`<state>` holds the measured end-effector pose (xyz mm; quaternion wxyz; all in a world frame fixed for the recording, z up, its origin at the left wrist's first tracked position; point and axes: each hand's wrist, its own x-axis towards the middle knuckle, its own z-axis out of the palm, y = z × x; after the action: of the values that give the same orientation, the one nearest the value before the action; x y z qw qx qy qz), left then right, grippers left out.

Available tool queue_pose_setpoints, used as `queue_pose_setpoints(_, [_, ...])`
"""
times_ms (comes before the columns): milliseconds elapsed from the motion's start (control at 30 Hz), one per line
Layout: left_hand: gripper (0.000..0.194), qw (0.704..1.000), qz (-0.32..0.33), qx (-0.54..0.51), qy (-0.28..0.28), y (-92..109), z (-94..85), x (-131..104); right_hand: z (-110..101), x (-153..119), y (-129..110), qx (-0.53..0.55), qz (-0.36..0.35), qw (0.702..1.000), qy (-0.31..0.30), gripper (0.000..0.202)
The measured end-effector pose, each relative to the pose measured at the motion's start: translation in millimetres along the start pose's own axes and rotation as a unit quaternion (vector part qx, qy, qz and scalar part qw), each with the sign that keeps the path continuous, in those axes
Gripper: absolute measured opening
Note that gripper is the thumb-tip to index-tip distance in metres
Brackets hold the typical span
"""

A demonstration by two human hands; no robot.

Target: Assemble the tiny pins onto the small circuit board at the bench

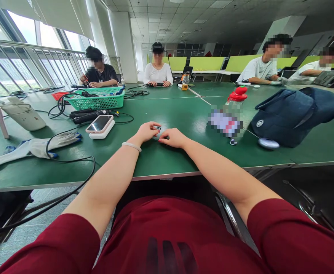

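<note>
My left hand (148, 131) rests low over the green table (118, 161), its thumb and fingers pinched on a small shiny piece (158, 129) too tiny to name. Close beside it, my right hand (173, 137) is curled with thumb and fingertips together at the table surface. Between the two hands shows a pale, partly see-through patch (163, 129); its kind cannot be made out. Whatever the right fingertips hold, if anything, is hidden. A white band (131, 146) circles my left wrist.
To the left are a phone (99, 124) on a white box, gloves (35, 147), a cable, a green basket (96, 102) and a pale bottle (24, 116). At right stand a red-capped bottle (237, 94) and a navy bag (289, 116). Several people sit across the table.
</note>
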<state>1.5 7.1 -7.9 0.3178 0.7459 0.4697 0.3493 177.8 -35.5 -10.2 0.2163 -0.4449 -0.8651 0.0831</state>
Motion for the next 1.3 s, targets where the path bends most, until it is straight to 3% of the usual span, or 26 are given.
queue_pose_setpoints(400, [0.034, 1.0, -0.003, 0.022, -0.009, 4.3, 0.1, -2.7, 1.8, 3.1, 3.4, 0.014, -0.048, 0.999, -0.013, 0.014])
queue_pose_setpoints(1067, [0.034, 0.999, -0.005, 0.034, -0.04, 6.5, -1.0, -4.9, 0.2, 4.5, 11.4, -0.029, 0.116, 0.993, 0.021, 0.014])
queue_pose_setpoints(1300, [0.035, 0.997, -0.007, 0.059, -0.043, 5.0, 0.8, -5.0, 0.0, 5.3, 12.7, -0.02, 0.128, 0.992, 0.012, 0.01])
